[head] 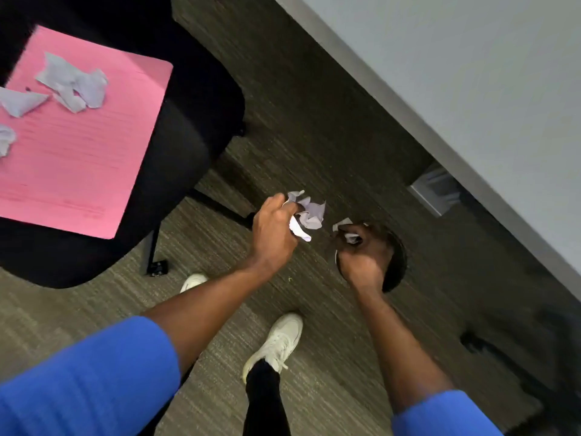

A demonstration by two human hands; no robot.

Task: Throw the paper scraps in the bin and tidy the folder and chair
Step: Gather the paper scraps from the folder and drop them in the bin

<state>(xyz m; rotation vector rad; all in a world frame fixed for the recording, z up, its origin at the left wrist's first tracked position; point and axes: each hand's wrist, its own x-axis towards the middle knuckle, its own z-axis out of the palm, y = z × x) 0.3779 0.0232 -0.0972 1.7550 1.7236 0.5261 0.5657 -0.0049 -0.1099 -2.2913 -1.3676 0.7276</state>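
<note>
A pink folder (78, 146) lies on the seat of a black office chair (195, 127) at the upper left. Several crumpled white paper scraps (75, 84) rest on the folder. My left hand (273, 234) is closed around a bunch of crumpled scraps (309, 215), just left of a dark round bin (397, 262) on the floor. Directly over the bin's mouth, my right hand (361, 256) grips smaller scraps (344, 223). The hand hides most of the bin.
A grey desk (471, 73) runs diagonally across the upper right, with a light box (437, 190) under its edge. Below the hands, my white shoes (279, 338) stand on the dark carpet. The chair's base and castor (157, 267) sit near my left foot.
</note>
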